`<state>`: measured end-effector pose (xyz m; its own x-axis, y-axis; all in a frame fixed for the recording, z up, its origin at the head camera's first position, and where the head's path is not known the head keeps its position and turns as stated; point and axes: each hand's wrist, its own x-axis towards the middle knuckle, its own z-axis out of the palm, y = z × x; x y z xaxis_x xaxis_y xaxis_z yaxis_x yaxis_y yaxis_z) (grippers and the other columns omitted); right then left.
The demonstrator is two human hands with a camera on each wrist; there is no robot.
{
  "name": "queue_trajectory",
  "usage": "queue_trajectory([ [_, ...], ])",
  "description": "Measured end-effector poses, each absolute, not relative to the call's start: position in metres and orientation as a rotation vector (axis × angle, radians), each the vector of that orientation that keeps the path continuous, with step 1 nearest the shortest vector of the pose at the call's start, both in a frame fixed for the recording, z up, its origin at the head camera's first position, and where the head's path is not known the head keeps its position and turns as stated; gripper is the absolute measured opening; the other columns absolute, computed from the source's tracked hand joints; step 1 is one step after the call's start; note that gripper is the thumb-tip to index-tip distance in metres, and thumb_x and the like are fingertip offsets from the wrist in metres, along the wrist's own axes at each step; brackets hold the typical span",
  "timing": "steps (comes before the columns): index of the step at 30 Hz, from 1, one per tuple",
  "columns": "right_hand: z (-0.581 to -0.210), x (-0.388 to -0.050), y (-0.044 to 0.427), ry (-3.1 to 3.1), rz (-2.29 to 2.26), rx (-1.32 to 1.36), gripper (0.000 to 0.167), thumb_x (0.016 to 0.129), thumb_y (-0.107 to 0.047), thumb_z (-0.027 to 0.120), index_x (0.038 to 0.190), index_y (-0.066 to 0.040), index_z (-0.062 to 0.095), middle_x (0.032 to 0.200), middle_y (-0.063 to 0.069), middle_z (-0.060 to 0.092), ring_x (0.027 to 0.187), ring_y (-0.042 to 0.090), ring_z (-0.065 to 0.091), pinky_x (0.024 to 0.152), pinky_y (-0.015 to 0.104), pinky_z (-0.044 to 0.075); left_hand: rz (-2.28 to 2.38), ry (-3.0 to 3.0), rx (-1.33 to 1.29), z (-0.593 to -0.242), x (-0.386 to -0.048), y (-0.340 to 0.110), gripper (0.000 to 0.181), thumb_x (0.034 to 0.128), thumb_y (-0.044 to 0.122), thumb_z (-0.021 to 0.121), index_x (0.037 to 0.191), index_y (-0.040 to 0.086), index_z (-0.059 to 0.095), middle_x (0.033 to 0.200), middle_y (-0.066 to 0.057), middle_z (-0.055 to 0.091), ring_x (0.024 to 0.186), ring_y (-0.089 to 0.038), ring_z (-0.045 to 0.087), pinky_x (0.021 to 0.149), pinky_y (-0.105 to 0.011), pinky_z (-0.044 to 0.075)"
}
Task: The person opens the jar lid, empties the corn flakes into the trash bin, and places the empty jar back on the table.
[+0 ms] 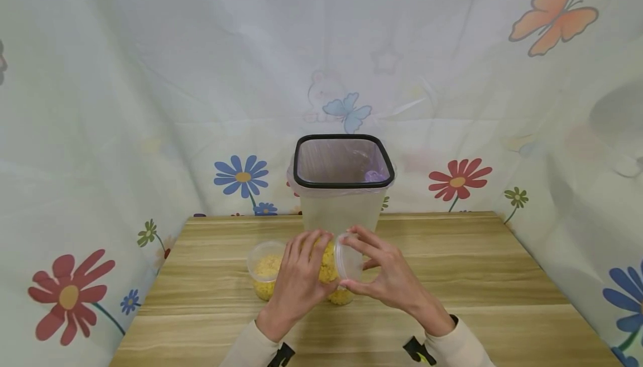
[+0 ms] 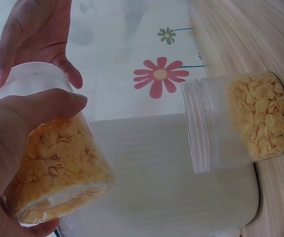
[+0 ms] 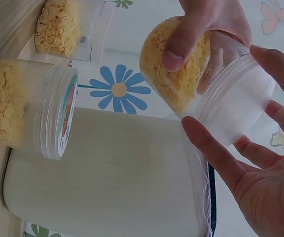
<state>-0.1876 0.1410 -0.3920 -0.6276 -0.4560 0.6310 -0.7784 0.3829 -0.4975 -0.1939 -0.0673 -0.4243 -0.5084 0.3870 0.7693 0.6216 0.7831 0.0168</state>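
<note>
My left hand [image 1: 298, 278] grips a clear plastic jar of yellow flakes [image 2: 58, 158] by its body, holding it tilted above the table. My right hand [image 1: 389, 272] spans the jar's translucent lid [image 3: 243, 101], thumb on one side and fingers on the other. In the right wrist view, the lid end faces the right palm, and the flakes lie toward the far end. Below the held jar stands another flake jar [image 1: 341, 297], mostly hidden in the head view. A third flake jar [image 1: 264, 286] stands beside my left hand.
Behind the hands, a pale bin [image 1: 341, 205] with a black rim and a purple liner stands on the wooden table [image 1: 452, 278]. In the right wrist view, the nearer standing jar has a labelled lid [image 3: 67, 116]. A flower-printed curtain [image 1: 241, 77] surrounds the table.
</note>
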Motion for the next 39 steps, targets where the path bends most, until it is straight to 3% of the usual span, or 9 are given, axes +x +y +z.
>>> queue_trajectory([
  [25, -0.393, -0.188, 0.148, -2.157, 1.032, 1.185, 0.065, 0.070, -0.020, 0.089, 0.129, -0.015, 0.062, 0.139, 0.021, 0.053, 0.111, 0.037, 0.062, 0.061, 0.016, 0.057, -0.393, -2.209, -0.775, -0.420, -0.190, -0.069, 0.104, 0.0468, 0.042, 0.097, 0.135, 0.014, 0.050, 0.128, -0.007, 0.059, 0.116, -0.028, 0.054, 0.097, -0.044, 0.049],
  [34, -0.391, -0.189, 0.152, -2.156, 0.757, 1.305, 0.073, 0.061, -0.016, 0.093, 0.128, -0.022, 0.062, 0.140, 0.018, 0.052, 0.117, 0.035, 0.061, 0.077, 0.031, 0.061, -0.485, -2.270, -0.830, -0.420, -0.191, -0.074, 0.099, 0.0495, 0.037, 0.095, 0.135, 0.016, 0.051, 0.129, -0.001, 0.059, 0.116, -0.023, 0.054, 0.100, -0.041, 0.048],
  [39, -0.391, -0.189, 0.152, -2.163, 0.762, 1.345, 0.076, 0.061, -0.010, 0.093, 0.129, -0.021, 0.061, 0.142, 0.018, 0.048, 0.118, 0.034, 0.059, 0.078, 0.022, 0.059, -0.487, -2.284, -0.829, -0.421, -0.191, -0.075, 0.096, 0.0526, 0.039, 0.093, 0.135, 0.017, 0.051, 0.128, 0.000, 0.058, 0.116, -0.022, 0.054, 0.101, -0.041, 0.048],
])
